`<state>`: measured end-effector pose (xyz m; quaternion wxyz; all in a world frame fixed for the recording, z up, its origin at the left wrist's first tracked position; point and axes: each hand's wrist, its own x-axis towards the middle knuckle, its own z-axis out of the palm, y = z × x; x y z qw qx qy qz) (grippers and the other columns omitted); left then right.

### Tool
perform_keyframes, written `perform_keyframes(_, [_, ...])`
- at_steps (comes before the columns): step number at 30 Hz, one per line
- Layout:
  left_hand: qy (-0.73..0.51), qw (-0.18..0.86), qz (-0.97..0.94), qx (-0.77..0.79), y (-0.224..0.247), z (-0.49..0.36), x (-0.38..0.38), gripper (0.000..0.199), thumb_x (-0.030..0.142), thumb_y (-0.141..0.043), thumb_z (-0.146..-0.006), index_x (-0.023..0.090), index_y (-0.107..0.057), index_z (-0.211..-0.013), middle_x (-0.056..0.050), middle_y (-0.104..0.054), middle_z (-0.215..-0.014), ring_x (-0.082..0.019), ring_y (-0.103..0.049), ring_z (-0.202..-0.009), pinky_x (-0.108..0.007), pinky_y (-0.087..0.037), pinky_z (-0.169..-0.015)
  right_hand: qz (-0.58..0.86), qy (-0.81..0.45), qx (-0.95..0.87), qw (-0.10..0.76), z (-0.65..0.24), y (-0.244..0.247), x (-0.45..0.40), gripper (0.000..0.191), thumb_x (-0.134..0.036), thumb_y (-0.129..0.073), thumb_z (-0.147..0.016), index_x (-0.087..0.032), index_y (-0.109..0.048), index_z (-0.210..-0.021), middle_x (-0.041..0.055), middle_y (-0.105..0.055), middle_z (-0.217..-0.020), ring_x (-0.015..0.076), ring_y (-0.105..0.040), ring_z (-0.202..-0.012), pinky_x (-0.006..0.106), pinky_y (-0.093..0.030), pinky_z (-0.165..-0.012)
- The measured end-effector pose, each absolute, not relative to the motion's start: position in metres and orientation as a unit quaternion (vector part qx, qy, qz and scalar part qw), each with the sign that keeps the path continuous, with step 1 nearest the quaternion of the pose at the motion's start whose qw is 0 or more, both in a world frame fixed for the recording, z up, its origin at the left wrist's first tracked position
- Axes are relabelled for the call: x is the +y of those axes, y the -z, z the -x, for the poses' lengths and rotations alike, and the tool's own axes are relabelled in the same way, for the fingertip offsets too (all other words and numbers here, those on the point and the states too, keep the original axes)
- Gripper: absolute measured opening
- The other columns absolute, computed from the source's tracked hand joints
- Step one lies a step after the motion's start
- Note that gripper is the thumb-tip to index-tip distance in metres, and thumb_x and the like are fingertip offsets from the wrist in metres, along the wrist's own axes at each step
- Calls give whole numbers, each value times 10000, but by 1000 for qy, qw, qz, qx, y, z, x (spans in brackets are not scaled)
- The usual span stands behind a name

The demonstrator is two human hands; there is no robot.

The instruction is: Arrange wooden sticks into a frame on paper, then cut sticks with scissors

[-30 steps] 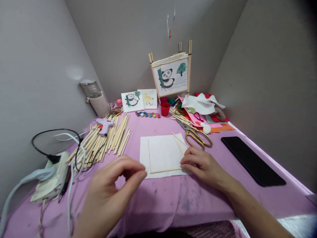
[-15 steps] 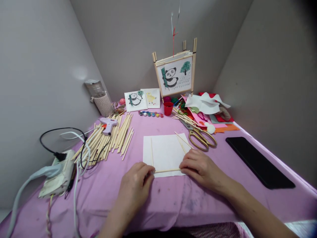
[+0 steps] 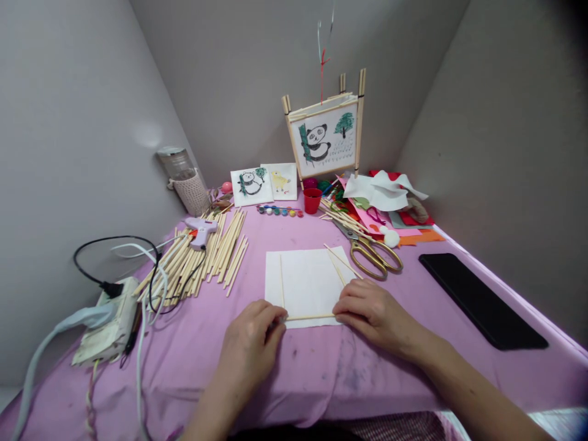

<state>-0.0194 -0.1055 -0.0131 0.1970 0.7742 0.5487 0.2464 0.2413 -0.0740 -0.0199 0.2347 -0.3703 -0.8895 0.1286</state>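
Down from where it hung raised a second ago, the left hand (image 3: 252, 337) now pinches the left end of the near stick (image 3: 311, 317), and the right hand (image 3: 373, 311) grips its right end. That stick lies along the near edge of a white sheet (image 3: 303, 282) on the desk (image 3: 294, 380). A side stick (image 3: 282, 282) runs up the sheet's left; two slanting sticks (image 3: 337, 269) reach the right hand, whose hold on them I cannot tell. Rightward lies a black slab (image 3: 480, 300); beyond the sheet, scissors (image 3: 365, 250). Farther back are a red cup (image 3: 312, 202) and a panda-painted lantern (image 3: 337, 153).
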Motion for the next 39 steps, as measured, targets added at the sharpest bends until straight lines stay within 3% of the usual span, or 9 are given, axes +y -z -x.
perform_keyframes(21, [-230,198,-781,545,15,21,-103,164,162,-491,-850,197,-632,-925,-56,-625,-904,-198,-589,-861,-333,-451,-758,374,-150,-885,236,-240,17,-75,193,-259,-518,-917,-189,-682,-844,51,-624,-791,161,-542,-770,303,-396,-716])
perform_keyframes(28, [-239,220,-780,535,15,25,-101,164,249,-491,-876,207,-632,-947,-42,-638,-899,-179,-598,-827,-315,-453,-740,500,-197,-783,313,-257,4,-67,167,-242,-519,-891,-186,-673,-855,45,-658,-857,157,-585,-796,275,-431,-724])
perform_keyframes(33, [-217,196,-761,579,3,23,-87,224,320,-464,-883,208,-645,-952,-45,-670,-895,-187,-615,-789,-315,-438,-706,627,-191,-733,180,-259,-2,-55,217,-310,-563,-834,-204,-648,-665,21,-663,-690,166,-577,-650,263,-346,-547])
perform_keyframes(39, [-134,170,-745,631,-8,10,-66,301,310,-463,-846,180,-626,-1064,-40,-684,-725,-219,-621,-684,-311,-383,-614,657,-158,-728,115,-244,-3,-46,202,-333,-602,-790,-199,-630,-642,26,-665,-677,155,-576,-624,251,-278,-507])
